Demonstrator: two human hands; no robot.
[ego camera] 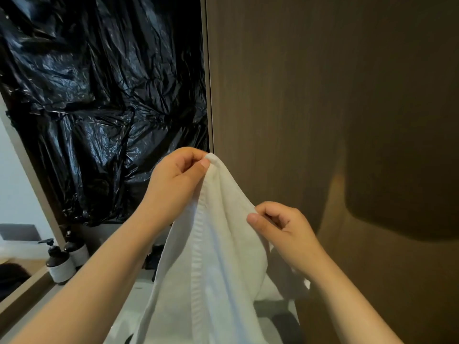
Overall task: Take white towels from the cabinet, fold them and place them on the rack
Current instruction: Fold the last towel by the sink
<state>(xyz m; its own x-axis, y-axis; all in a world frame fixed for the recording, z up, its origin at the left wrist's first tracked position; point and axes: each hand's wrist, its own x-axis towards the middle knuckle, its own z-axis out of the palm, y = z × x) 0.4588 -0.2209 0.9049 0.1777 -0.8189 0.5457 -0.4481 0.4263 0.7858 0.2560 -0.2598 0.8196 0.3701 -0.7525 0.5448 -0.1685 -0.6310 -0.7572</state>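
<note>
A white towel (213, 256) hangs down in front of me, held up by both hands. My left hand (176, 175) pinches its top corner between thumb and fingers, raised near the edge of the brown panel. Lower and to the right, my right hand (285, 232) pinches the towel's right edge. The towel's lower part runs out of the frame at the bottom. No rack is in view.
A tall brown wood-grain panel (323, 95) fills the right side. Crinkled black plastic sheeting (99, 95) covers the area at the left. Two dark pump bottles (59, 261) stand on a ledge at the lower left. A pale surface (141, 294) lies below the towel.
</note>
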